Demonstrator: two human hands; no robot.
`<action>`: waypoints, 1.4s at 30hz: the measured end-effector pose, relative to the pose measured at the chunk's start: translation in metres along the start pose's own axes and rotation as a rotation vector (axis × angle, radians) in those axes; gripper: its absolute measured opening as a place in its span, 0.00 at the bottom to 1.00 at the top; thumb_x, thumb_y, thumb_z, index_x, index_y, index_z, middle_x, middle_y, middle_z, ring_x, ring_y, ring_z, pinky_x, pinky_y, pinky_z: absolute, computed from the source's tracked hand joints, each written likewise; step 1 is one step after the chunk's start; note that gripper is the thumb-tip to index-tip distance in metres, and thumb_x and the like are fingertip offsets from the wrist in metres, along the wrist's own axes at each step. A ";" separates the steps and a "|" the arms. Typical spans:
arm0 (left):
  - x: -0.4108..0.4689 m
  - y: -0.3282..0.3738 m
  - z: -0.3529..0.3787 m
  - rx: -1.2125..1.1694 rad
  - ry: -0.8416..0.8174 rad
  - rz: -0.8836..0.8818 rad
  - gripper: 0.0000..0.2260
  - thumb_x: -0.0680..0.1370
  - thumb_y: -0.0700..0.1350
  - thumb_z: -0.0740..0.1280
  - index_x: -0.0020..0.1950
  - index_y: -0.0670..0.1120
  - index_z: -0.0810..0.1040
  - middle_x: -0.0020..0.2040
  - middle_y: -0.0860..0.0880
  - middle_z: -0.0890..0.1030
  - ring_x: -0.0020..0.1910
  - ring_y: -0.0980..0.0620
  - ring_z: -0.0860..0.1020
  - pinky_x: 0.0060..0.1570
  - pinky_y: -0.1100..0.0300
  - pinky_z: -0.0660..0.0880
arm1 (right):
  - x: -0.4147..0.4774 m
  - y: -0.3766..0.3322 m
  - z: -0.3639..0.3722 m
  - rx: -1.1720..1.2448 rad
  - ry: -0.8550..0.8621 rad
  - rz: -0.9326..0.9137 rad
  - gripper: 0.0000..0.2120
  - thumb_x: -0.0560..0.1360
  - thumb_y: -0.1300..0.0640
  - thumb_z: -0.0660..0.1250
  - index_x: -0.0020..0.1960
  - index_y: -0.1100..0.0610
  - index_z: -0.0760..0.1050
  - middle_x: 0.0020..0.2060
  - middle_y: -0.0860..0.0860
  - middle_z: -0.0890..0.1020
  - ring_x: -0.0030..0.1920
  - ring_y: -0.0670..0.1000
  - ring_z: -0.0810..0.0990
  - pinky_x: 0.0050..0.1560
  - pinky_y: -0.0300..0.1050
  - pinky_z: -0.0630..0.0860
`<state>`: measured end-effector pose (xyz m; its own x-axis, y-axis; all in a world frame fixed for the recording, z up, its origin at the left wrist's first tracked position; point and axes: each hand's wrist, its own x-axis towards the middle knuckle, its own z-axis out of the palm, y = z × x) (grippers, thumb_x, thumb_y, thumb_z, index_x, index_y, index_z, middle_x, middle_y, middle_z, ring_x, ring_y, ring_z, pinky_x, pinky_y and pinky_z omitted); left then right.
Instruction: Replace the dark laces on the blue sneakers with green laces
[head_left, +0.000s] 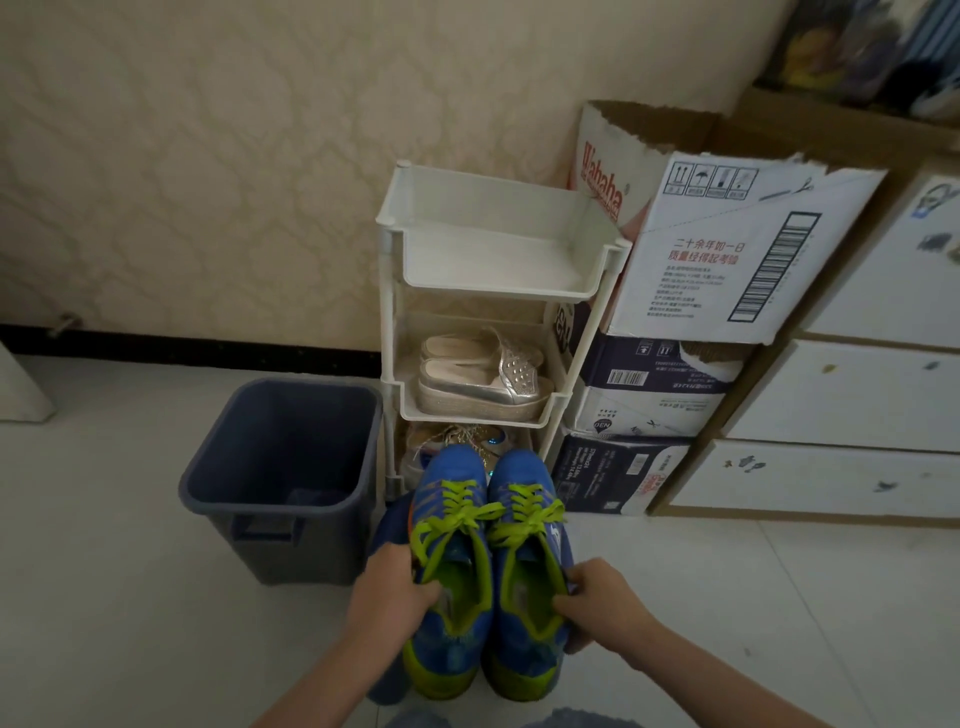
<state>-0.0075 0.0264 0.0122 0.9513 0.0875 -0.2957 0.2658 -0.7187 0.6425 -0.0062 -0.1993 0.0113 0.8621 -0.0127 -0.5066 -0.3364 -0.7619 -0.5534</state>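
Head view, near to far. The left hand grips the left sneaker at the outer edge of its opening, thumb hooked over the rim and inside, fingers curled against the outer side. The right hand grips the right sneaker in mirror fashion, thumb over the rim and fingers wrapped round the outer side toward the sole. Both grips sit at the heel half of the shoes; the toes point away from the person. The two blue sneakers are held side by side and touching. Each carries green laces tied in a bow just beyond the hands. Left of the shoes a dark grey bin stands on the pale tiled floor. Just beyond the toes rises a white three-tier rack; a pair of silver shoes lies on its middle shelf, and other footwear on the bottom shelf is partly hidden. Stacked cardboard boxes stand right of the rack, then white drawers. A patterned wall closes the background.
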 end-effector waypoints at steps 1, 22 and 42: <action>-0.006 0.010 -0.013 0.005 0.019 0.023 0.15 0.72 0.45 0.71 0.34 0.50 0.64 0.34 0.54 0.70 0.40 0.50 0.74 0.39 0.60 0.68 | -0.012 -0.009 -0.011 0.043 0.009 -0.017 0.12 0.67 0.62 0.65 0.45 0.71 0.77 0.39 0.67 0.82 0.39 0.61 0.83 0.46 0.59 0.79; 0.167 0.252 -0.225 0.045 0.593 0.363 0.12 0.73 0.40 0.69 0.55 0.38 0.78 0.54 0.38 0.80 0.54 0.38 0.78 0.49 0.52 0.73 | 0.078 -0.257 -0.271 0.249 0.374 -0.307 0.11 0.76 0.70 0.61 0.58 0.71 0.71 0.48 0.67 0.79 0.42 0.66 0.82 0.43 0.60 0.81; 0.224 0.226 -0.185 -0.074 0.544 0.307 0.14 0.75 0.47 0.70 0.53 0.37 0.78 0.51 0.38 0.81 0.52 0.38 0.79 0.46 0.50 0.74 | 0.125 -0.251 -0.257 -0.036 0.382 -0.211 0.07 0.78 0.66 0.59 0.42 0.63 0.71 0.41 0.58 0.77 0.39 0.55 0.77 0.41 0.46 0.77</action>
<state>0.2944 0.0109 0.2223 0.9242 0.2375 0.2992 -0.0401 -0.7186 0.6943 0.2836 -0.1764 0.2565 0.9911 -0.0876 -0.1005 -0.1303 -0.7955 -0.5918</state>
